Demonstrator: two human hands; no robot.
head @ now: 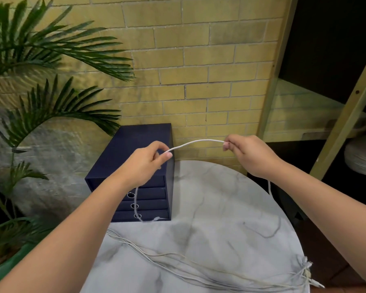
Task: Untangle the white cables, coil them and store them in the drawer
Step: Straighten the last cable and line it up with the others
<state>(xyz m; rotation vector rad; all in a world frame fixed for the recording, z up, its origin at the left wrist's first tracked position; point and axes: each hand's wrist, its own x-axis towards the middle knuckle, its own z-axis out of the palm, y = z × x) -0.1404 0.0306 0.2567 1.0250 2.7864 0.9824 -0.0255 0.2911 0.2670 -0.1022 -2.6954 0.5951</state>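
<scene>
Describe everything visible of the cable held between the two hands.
The white cable is thin and cord-like. The left hand and right hand each pinch it, a short span arching between them. One tail hangs in front of the navy drawer unit to the marble table; the other drops below the right wrist.

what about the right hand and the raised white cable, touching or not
Touching. The head view shows the right hand pinching the white cable, which emerges straight from its grip and arcs to the left hand.

Head-worn view, forward and down, close over the table (pixel 209 208)
</scene>
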